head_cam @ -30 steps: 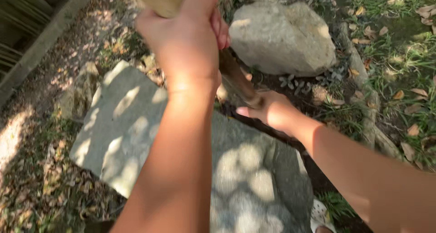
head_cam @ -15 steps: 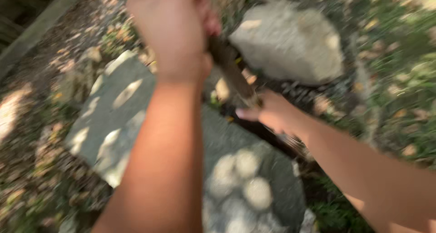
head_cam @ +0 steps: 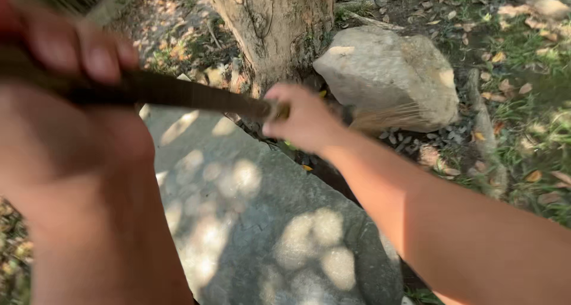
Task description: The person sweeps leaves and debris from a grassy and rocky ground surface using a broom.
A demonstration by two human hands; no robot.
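Broom (head_cam: 178, 92): dark handle near-horizontal, gripped at both ends; straw bristles blurred beside boulder.

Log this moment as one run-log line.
left hand grips broom handle | right hand grips lower handle | bristles by rock

One broom (head_cam: 178, 94) with one dark handle and one straw head, two hands on it, left (head_cam: 65, 132) and right (head_cam: 300, 118); one tree trunk (head_cam: 273, 25); one pale boulder (head_cam: 386, 79); one flat grey stone slab (head_cam: 262, 222).
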